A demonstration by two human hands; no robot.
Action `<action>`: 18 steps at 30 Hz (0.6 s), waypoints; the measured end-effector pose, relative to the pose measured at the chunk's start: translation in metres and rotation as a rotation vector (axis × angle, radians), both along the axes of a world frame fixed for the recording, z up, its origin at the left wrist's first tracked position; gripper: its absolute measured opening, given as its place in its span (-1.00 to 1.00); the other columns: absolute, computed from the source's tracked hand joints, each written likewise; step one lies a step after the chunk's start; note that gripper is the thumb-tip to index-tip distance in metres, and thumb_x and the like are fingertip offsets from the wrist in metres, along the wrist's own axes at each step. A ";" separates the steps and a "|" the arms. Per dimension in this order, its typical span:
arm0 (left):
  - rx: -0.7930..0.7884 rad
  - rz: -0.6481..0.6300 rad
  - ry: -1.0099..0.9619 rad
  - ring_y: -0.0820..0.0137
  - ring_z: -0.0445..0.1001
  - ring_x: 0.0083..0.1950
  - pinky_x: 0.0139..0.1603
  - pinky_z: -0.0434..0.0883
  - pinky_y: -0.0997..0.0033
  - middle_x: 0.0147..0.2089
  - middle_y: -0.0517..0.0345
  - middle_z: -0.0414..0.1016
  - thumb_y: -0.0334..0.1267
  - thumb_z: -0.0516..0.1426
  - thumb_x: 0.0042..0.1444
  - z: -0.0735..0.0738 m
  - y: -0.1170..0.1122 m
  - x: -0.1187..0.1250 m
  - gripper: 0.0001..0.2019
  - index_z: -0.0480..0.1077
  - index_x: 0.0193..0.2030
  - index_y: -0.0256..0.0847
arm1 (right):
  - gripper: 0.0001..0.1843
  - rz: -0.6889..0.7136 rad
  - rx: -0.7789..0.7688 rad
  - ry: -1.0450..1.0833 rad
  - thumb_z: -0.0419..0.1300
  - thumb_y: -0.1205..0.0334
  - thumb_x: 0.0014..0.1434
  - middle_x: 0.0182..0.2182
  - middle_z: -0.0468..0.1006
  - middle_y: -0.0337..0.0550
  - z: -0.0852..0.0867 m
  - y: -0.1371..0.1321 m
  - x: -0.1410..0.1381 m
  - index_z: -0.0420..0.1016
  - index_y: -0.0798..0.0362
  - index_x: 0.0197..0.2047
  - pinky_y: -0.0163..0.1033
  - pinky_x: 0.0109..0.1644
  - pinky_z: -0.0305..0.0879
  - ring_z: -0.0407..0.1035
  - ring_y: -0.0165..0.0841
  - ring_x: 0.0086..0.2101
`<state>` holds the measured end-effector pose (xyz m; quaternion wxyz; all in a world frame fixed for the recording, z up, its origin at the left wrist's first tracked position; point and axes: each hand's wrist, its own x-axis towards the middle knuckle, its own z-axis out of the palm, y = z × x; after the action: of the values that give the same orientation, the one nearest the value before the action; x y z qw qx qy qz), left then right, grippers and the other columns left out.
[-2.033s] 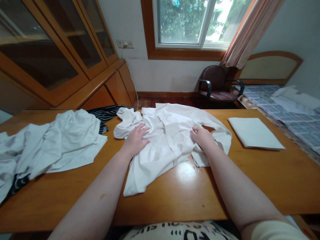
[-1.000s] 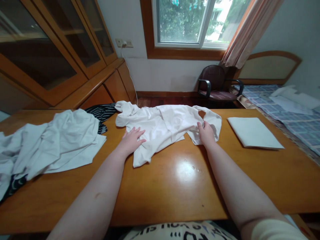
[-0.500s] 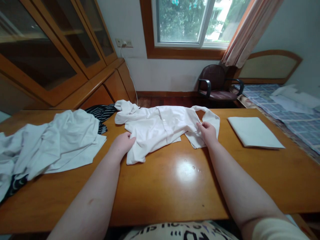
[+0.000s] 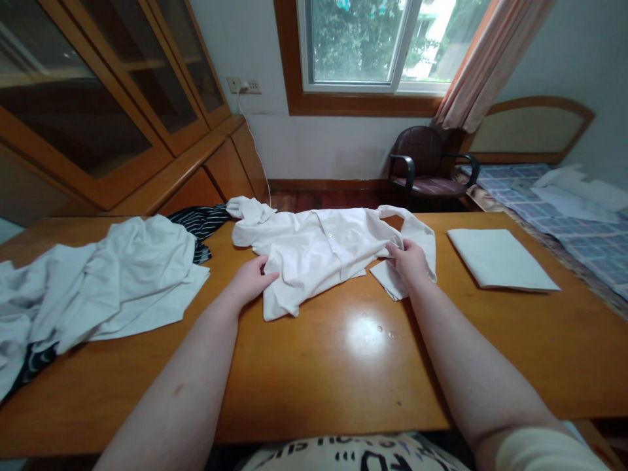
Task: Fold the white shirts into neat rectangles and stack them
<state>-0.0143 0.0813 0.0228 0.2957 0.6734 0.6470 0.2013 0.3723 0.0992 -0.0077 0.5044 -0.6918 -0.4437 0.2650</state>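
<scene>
A white button-up shirt [image 4: 314, 245] lies rumpled across the middle of the wooden table [image 4: 304, 373], its button strip facing up. My left hand [image 4: 252, 281] pinches the shirt's left edge between thumb and fingers. At the other side, my right hand [image 4: 409, 261] grips its near right edge, beside a sleeve that loops out to the right. A loose flap of white cloth lies under my right wrist. The shirt's far left sleeve is bunched up near the table's back edge.
To the left lies a heap of white clothes [image 4: 112, 275], with a black striped garment [image 4: 201, 222] behind it. A flat white folded item [image 4: 500, 260] rests at the right. Beyond the table stand an office chair [image 4: 424, 163], a bed [image 4: 549, 190] and a glass-fronted cabinet [image 4: 161, 144].
The shirt has shifted slightly to the right, along with both hands. My left hand has moved right and a little up with the shirt's edge.
</scene>
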 end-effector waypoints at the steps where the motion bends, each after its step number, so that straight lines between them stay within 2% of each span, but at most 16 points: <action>1: 0.019 0.033 0.063 0.15 0.51 -0.09 -0.12 0.40 0.30 -0.07 0.04 0.57 -0.11 0.15 -0.04 0.000 0.001 0.000 -0.58 0.45 -0.02 -0.17 | -0.67 -0.057 0.056 0.019 0.24 -0.02 -0.05 -0.49 0.52 -0.21 0.000 0.000 0.001 0.47 0.08 -0.32 -0.27 -0.37 0.31 0.35 -0.34 -0.48; 5: 0.098 0.193 0.223 0.16 0.50 -0.15 -0.21 0.36 0.35 -0.18 0.02 0.58 -0.12 0.09 0.04 0.001 0.006 -0.002 -0.71 0.48 -0.15 -0.16 | -0.62 -0.205 0.272 0.084 0.18 -0.05 0.02 -0.40 0.51 -0.19 0.007 -0.002 0.001 0.46 0.10 -0.26 -0.28 -0.25 0.30 0.36 -0.35 -0.36; 8: 0.149 0.306 0.205 0.19 0.50 -0.17 -0.22 0.35 0.35 -0.20 0.04 0.57 -0.11 0.05 0.08 0.000 0.008 -0.004 -0.73 0.45 -0.15 -0.15 | -0.56 -0.179 0.311 0.118 0.11 -0.11 0.08 -0.37 0.51 -0.16 0.013 -0.004 -0.001 0.44 0.12 -0.21 -0.27 -0.23 0.30 0.36 -0.34 -0.34; 11: 0.186 0.378 0.127 0.21 0.50 -0.15 -0.17 0.36 0.34 -0.18 0.06 0.56 -0.11 0.02 0.11 -0.001 0.009 -0.005 -0.72 0.42 -0.11 -0.13 | -0.55 -0.040 0.297 0.179 0.14 -0.08 0.05 -0.24 0.54 -0.13 0.016 -0.006 -0.005 0.42 0.08 -0.11 -0.23 -0.15 0.33 0.39 -0.30 -0.24; 14: 0.159 0.394 0.041 0.20 0.50 -0.10 -0.11 0.37 0.32 -0.11 0.06 0.55 -0.06 0.03 0.10 -0.001 0.009 -0.005 -0.66 0.40 -0.05 -0.14 | -0.45 0.191 0.248 0.326 0.26 -0.01 -0.06 -0.09 0.54 -0.12 0.016 -0.007 -0.011 0.38 0.03 -0.01 -0.15 -0.07 0.35 0.42 -0.25 -0.14; 16: 0.130 0.414 0.043 0.16 0.50 -0.07 -0.07 0.38 0.27 -0.08 0.03 0.55 -0.04 0.06 0.08 0.001 0.008 -0.005 -0.63 0.39 -0.03 -0.15 | -0.44 0.354 0.174 0.405 0.30 0.03 -0.10 -0.08 0.55 -0.09 0.015 -0.008 -0.014 0.40 0.04 -0.01 -0.11 -0.04 0.35 0.43 -0.23 -0.12; 18: 0.116 0.444 0.069 0.12 0.49 -0.05 -0.06 0.38 0.24 -0.07 0.00 0.54 -0.03 0.08 0.06 0.003 0.008 -0.005 -0.60 0.38 0.00 -0.16 | -0.45 0.450 0.064 0.345 0.35 0.06 -0.16 -0.12 0.58 -0.10 0.013 -0.009 -0.014 0.45 0.05 -0.06 -0.10 -0.03 0.35 0.45 -0.21 -0.14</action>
<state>-0.0192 0.0893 0.0254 0.1826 0.5370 0.7763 0.2750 0.3580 0.0901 0.0051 0.5223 -0.5045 -0.5017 0.4700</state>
